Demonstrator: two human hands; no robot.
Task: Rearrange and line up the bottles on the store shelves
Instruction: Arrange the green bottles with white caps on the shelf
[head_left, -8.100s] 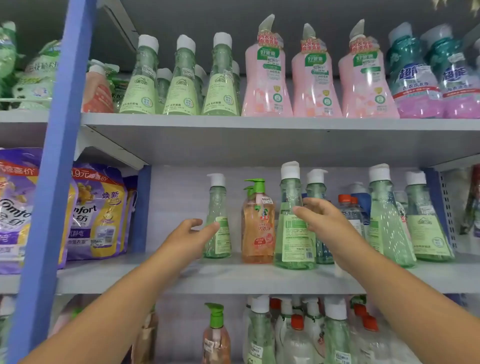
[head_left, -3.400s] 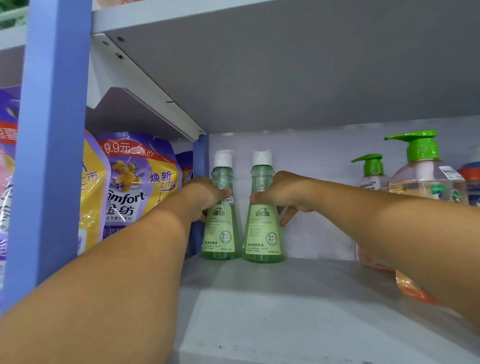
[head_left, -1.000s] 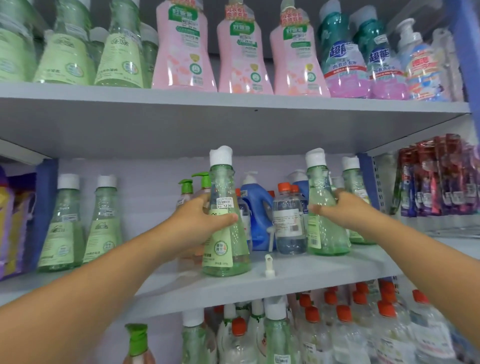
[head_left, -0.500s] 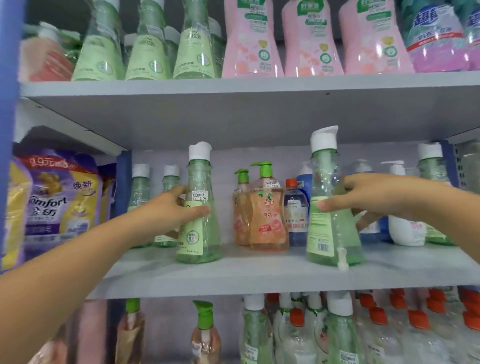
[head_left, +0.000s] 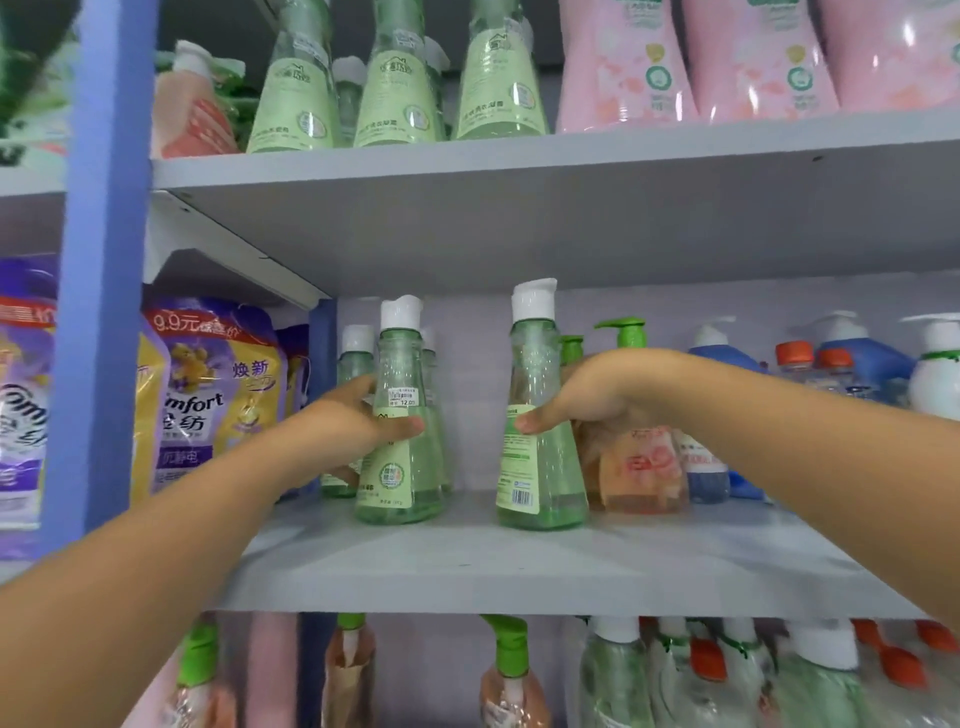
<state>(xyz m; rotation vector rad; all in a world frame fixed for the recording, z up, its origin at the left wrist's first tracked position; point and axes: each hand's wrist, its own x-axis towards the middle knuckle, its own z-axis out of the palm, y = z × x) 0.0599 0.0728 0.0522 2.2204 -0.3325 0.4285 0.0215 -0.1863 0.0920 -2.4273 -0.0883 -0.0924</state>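
Note:
On the grey middle shelf (head_left: 467, 566) stand two clear green cone-shaped bottles with white caps. My left hand (head_left: 337, 431) grips the left green bottle (head_left: 400, 467) around its body, thumb across the front label. My right hand (head_left: 592, 400) grips the right green bottle (head_left: 540, 467), whose barcode side faces me. Both bottles are upright near the left end of the shelf. Two more green bottles (head_left: 353, 364) stand at the back wall behind the left one, partly hidden by it.
Orange pump bottles (head_left: 644, 467) stand right of my right hand, then blue and white bottles (head_left: 872, 358). A blue upright post (head_left: 98, 260) and purple refill pouches (head_left: 213, 395) lie to the left. Green and pink bottles fill the top shelf; more bottles stand below.
Both hands have carried their green bottles leftward along the shelf. The left bottle now stands in front of the two at the back; the right bottle has passed the orange pump bottles.

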